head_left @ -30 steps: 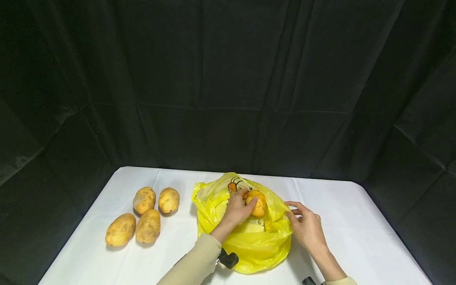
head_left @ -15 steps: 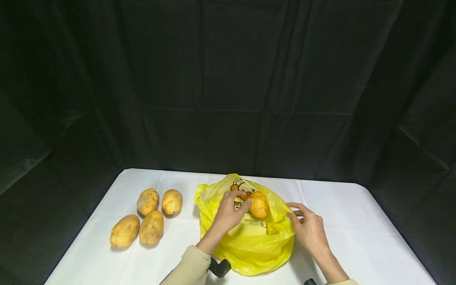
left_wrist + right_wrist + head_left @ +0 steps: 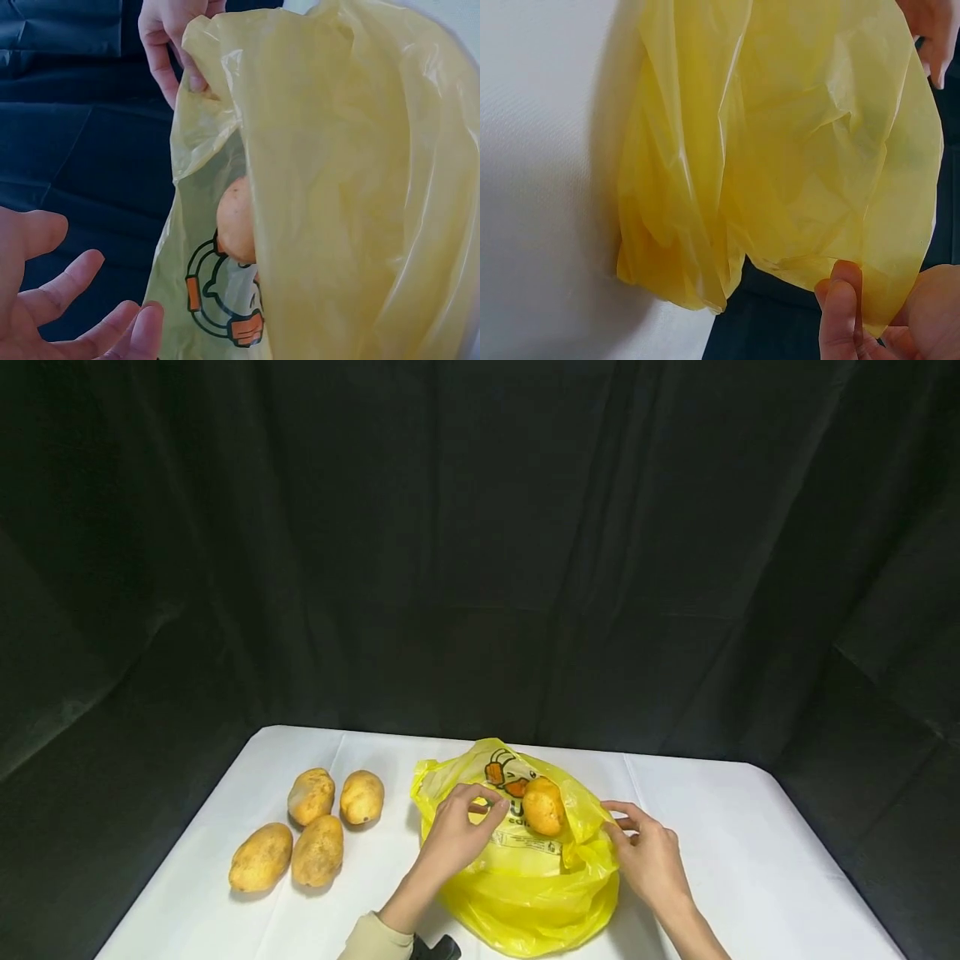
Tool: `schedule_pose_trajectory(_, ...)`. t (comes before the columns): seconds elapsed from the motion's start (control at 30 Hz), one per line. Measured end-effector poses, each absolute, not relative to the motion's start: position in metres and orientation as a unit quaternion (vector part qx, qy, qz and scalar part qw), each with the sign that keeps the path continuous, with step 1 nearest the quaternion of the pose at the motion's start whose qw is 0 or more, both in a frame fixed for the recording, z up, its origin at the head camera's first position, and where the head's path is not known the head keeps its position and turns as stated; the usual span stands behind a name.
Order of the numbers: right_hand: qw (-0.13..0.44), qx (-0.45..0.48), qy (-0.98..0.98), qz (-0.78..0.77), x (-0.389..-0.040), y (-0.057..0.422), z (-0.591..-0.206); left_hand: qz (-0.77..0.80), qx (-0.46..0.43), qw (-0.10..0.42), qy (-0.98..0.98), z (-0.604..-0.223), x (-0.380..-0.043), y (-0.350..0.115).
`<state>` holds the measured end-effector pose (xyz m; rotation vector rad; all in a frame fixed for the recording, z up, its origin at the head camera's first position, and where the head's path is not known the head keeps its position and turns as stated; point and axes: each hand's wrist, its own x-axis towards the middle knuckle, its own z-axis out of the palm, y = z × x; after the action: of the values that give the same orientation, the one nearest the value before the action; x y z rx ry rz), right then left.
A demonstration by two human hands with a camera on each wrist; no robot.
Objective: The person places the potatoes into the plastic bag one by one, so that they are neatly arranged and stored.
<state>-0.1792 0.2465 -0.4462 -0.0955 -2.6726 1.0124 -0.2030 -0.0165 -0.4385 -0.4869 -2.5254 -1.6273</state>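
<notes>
A yellow plastic bag (image 3: 525, 902) with a printed cartoon duck inside lies with its mouth spread on the white table. Inside it, against the right part of the printed wall, sits a potato (image 3: 543, 807). My left hand (image 3: 459, 828) is over the bag's left part, apart from the potato, its fingers bent loosely around nothing. In the left wrist view the fingers of the left hand (image 3: 82, 300) are spread beside the bag's edge. My right hand (image 3: 647, 852) pinches the bag's right rim; the right wrist view shows thumb and fingers (image 3: 840, 315) on the thin film.
Several potatoes sit in a group on the left of the table, among them a round potato (image 3: 362, 797) and a long potato (image 3: 260, 857). The white tablecloth (image 3: 757, 877) extends to the right of the bag. A black curtain (image 3: 480, 543) stands behind and at both sides.
My left hand has let go of the potato inside the bag and moved left and back toward me. The right hand keeps its pinch on the rim.
</notes>
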Motion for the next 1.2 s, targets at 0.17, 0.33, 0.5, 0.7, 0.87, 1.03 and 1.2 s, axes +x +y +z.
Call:
schedule_pose_trajectory(0.17,0.137,-0.038,-0.925,0.351,-0.176,0.244,-0.451,-0.535,-0.161,0.051,-0.827,-0.441,-0.196,-0.024)
schedule_pose_trajectory(0.33,0.137,-0.036,-0.926,0.349,-0.175,0.248,-0.452,-0.537,-0.158,0.043,-0.828,-0.441,-0.194,-0.026)
schedule_pose_trajectory(0.5,0.146,-0.03,-0.927,0.344,-0.175,0.249,-0.45,-0.535,-0.156,0.043,-0.829,-0.441,-0.192,-0.028)
schedule_pose_trajectory(0.7,0.15,-0.026,-0.925,0.348,-0.177,0.248,-0.447,-0.528,-0.152,0.06,-0.834,-0.439,-0.19,-0.034)
schedule_pose_trajectory(0.87,0.144,-0.028,-0.925,0.352,-0.177,0.246,-0.448,-0.513,-0.145,0.078,-0.842,-0.443,-0.185,-0.042)
schedule_pose_trajectory(1.03,0.151,-0.023,-0.924,0.351,-0.178,0.245,-0.449,-0.508,-0.134,0.08,-0.847,-0.446,-0.182,-0.05)
schedule_pose_trajectory(1.2,0.149,-0.023,-0.924,0.352,-0.178,0.245,-0.449,-0.513,-0.124,0.073,-0.846,-0.449,-0.181,-0.058)
